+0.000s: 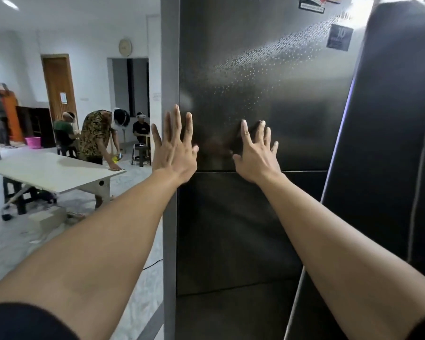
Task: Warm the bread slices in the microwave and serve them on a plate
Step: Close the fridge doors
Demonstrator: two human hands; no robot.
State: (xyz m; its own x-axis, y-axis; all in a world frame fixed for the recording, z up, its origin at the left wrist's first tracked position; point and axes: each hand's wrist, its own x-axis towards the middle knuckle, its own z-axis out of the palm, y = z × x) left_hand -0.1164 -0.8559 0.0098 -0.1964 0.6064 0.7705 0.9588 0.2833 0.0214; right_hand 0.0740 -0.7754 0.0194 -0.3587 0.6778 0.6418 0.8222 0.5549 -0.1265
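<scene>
I face a tall dark steel fridge (pixel 268 82) that fills the middle of the view. My left hand (pixel 173 148) is held up flat with fingers spread at the fridge's left edge, just above the seam between upper and lower doors. My right hand (pixel 257 153) is also flat with spread fingers, in front of the upper door a little to the right. Whether the palms touch the door I cannot tell. Both hands hold nothing. No bread, microwave or plate is in view.
A second dark door or panel (pixel 398 143) stands close on the right. To the left are a white table (pixel 52 171), several people, a pink bucket (pixel 33 142), a box on the floor (pixel 48 218) and a wooden door (pixel 59 87).
</scene>
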